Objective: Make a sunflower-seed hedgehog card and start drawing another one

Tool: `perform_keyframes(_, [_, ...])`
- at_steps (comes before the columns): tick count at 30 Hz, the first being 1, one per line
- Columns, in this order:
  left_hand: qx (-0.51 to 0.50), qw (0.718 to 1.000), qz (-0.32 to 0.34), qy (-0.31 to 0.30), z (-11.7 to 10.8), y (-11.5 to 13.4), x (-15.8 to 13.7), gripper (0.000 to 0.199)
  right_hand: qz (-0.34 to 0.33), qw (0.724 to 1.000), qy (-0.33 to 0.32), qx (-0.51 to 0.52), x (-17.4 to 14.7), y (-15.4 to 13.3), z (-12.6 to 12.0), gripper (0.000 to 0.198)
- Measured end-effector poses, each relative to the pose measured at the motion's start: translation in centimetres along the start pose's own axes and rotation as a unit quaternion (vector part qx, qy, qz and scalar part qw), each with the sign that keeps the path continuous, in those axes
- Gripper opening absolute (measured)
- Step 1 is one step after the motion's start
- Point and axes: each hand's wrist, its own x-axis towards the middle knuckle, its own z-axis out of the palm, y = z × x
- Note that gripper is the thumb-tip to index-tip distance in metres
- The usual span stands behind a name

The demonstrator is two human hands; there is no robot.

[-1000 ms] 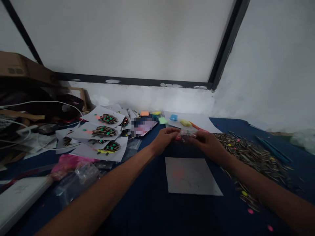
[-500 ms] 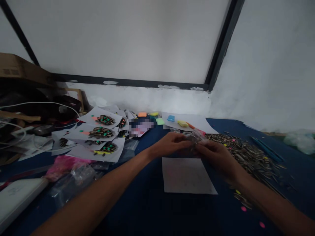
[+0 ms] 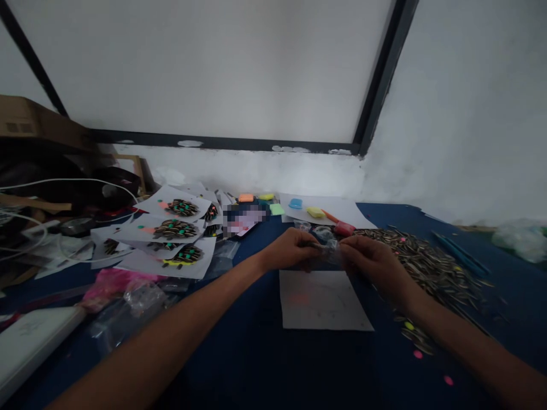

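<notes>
Both my hands meet over the middle of the table, gripping a small crumpled clear plastic bag (image 3: pixel 330 250). My left hand (image 3: pixel 293 249) pinches its left side, and my right hand (image 3: pixel 367 259) pinches its right side. What the bag contains is too blurred to make out. Just below my hands lies a white sheet of paper (image 3: pixel 325 302) with faint marks and a pale reddish patch. To the right, partly behind my right forearm, spreads a pile of striped sunflower seeds (image 3: pixel 431 265). A red-capped orange tube (image 3: pixel 343 228) lies just beyond my right hand.
Stacked papers (image 3: pixel 183 265) bearing seed pictures lie on the left, near pink plastic (image 3: pixel 115 285) and clear bags (image 3: pixel 145 299). A phone (image 3: pixel 248 219) and blue, yellow and orange clay pieces (image 3: pixel 315 212) are at the back. Blue tweezers-like tools (image 3: pixel 461 253) lie right of the seeds.
My hands have drawn slightly apart, with the clear plastic stretched between them. The red cap behind is now in plainer view. The whole view has shifted slightly.
</notes>
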Motion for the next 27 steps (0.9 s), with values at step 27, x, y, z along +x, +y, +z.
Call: perform_keyframes(27, [-0.11, 0.994, 0.01, -0.009, -0.6, -0.1, -0.3, 0.029, -0.061, 0.997, 0.045, -0.02, -0.1, 1.3, 0.1, 0.017])
